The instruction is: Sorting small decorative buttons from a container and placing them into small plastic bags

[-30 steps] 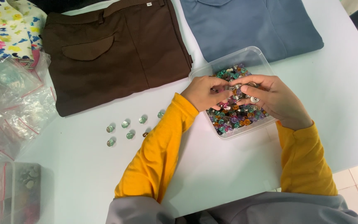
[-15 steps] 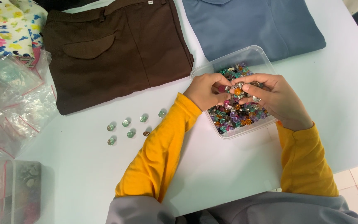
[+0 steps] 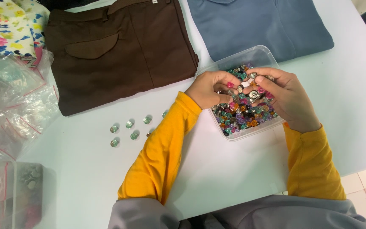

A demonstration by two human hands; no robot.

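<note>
Little has moved: both hands stay over the tub (image 3: 262, 55) of studs (image 3: 242, 116). My left hand (image 3: 210, 89) and right hand (image 3: 282, 97) pinch, I think, one stud between them.

2 hands (image 3: 210, 89) (image 3: 284, 97), 1 clear tub (image 3: 257, 55), 6 loose green buttons (image 3: 130, 124), 2 folded garments (image 3: 123, 51) (image 3: 259, 23)

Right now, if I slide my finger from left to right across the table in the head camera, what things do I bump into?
Clear plastic bags → small green gems → left hand → clear tub of colourful gems → right hand.
</note>
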